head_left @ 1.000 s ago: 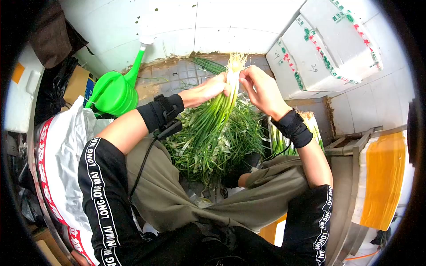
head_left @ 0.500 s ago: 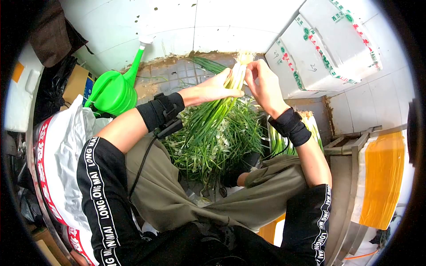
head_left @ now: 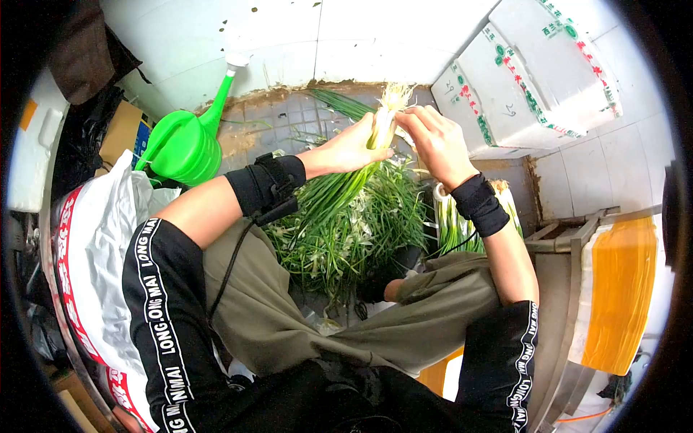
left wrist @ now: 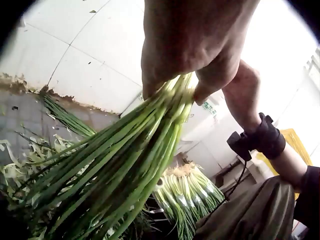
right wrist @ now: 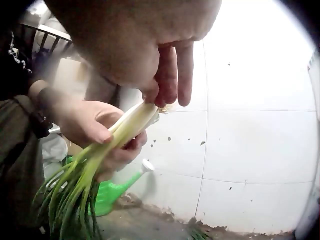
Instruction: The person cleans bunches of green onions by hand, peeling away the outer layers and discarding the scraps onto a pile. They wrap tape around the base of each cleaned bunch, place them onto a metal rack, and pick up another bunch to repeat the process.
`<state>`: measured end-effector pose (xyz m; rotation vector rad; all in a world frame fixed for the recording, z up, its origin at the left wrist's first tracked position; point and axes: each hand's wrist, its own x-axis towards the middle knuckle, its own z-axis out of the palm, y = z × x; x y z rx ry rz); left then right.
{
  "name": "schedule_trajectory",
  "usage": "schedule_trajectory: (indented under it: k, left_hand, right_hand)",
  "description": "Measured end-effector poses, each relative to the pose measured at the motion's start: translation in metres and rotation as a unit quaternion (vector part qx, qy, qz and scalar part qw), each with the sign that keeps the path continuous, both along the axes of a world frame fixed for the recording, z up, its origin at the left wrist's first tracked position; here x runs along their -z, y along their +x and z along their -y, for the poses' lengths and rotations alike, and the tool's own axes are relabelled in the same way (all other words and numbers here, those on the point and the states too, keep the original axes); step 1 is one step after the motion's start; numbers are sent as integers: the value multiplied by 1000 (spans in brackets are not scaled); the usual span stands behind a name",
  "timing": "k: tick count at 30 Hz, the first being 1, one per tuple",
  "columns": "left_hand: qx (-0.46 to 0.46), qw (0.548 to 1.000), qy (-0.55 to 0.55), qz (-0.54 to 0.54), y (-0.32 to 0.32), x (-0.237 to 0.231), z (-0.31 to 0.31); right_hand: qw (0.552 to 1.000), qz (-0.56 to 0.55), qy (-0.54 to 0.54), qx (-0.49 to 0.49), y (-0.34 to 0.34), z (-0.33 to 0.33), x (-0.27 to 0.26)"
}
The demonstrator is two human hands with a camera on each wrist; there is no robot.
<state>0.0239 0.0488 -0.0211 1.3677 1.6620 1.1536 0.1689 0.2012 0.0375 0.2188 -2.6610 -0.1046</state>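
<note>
My left hand (head_left: 350,150) grips a bunch of green onions (head_left: 384,130) around its pale stalks, roots pointing up and away. The long green leaves (left wrist: 120,155) fan down and left in the left wrist view. At the white end, just below the roots, the thumb and fingertips of my right hand (head_left: 440,148) pinch the stalks; the right wrist view shows its other fingers (right wrist: 185,75) hanging free. Beneath both hands lies a heap of loose green leaves and pale peelings (head_left: 361,242).
More green onions (left wrist: 187,192) stand bundled beside the right knee. A few long leaves (head_left: 339,105) lie on the tiles near the wall. To the left are a green watering can (head_left: 184,151) and a white plastic sack (head_left: 108,252); white foam boxes (head_left: 498,94) are stacked back right.
The bunch has shifted slightly right and tilted, its roots leaning right. The left hand's grip has moved a little along the stalks, and the right fingers have closed in at the white end.
</note>
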Motion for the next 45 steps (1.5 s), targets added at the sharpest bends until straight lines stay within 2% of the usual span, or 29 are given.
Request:
schedule_trajectory:
  k: [3,7,10,12,14,16,17,19,23,26,27,29,31,33,36,39,45]
  left_hand:
    - [-4,999,-33,-12,0,5,-2]
    - [-11,1000,-14,2,0,7,0]
    - [-6,1000,-8,3,1,8,0]
    - [-8,999,-53,0,1,11,-3]
    - [-11,1000,-18,16,2,17,-5]
    - [-14,999,17,31,3,15,-5]
    - [-14,999,-3,38,1,14,-5]
    - [-14,999,-22,44,0,8,-4]
    - [-12,999,-25,39,-4,14,-6]
    - [5,999,-23,28,-6,22,-1]
    - [21,999,-27,33,-7,24,1]
    - [24,998,-25,45,-13,29,0]
    - [4,993,-6,117,-16,29,-2]
    - [6,992,25,126,-16,33,-3]
    - [3,996,46,79,-16,36,-3]
    - [15,999,23,29,-9,30,-3]
    - [15,999,-3,35,-9,25,-2]
  right_hand:
    - [999,7,49,-4,-1,0,-1]
    - [993,7,115,1,-4,2,2]
    - [995,-3,100,-5,-8,3,3]
    - [995,-7,97,8,-10,4,6]
    - [995,-10,95,20,-12,6,8]
    - [998,-25,25,53,-13,7,8]
    - [998,-24,25,53,-14,6,9]
    - [996,-48,-48,61,-16,4,12]
    - [991,-46,-82,91,-18,4,10]
    - [970,-139,-132,148,-19,-13,-1]
    - [959,-159,-195,128,-15,-18,-5]
    - [957,-139,-240,86,-8,-22,-2]
    - [963,-73,-250,62,-2,-13,4]
    - [965,-44,-253,57,0,-1,4]
    - [988,-49,-143,-10,0,10,1]
    - [993,-49,-108,4,0,11,2]
    - [984,-29,-176,27,-5,8,10]
